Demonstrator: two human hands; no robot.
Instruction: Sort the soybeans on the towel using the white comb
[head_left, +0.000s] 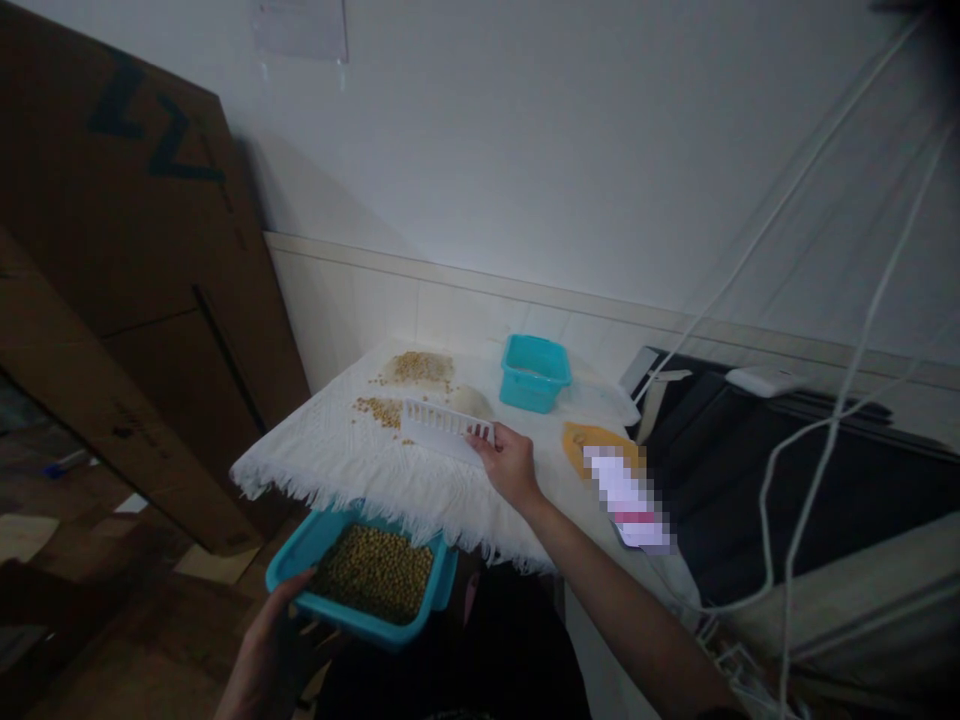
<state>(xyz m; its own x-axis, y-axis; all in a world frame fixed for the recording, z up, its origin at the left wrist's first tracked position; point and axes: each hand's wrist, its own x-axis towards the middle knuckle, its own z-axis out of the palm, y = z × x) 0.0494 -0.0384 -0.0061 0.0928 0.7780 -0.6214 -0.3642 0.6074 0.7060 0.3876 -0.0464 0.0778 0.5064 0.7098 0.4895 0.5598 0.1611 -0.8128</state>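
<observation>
My left hand grips the near left side of a turquoise plastic basin, its thumb over the rim. Round yellowish beans fill much of this basin, which is held just below the table's front edge. In my right hand is a white slotted plastic piece, pinched at its right end and standing on edge at the tablecloth. Loose beans lie scattered just left of it. Farther back sits a heap of beans. A pale rounded thing shows behind the white piece.
A fringed white cloth covers the table. A second turquoise basin stands near the wall. At right lie a yellow item and a phone-like object, partly blurred. White cables hang farther right; a large cardboard box stands left.
</observation>
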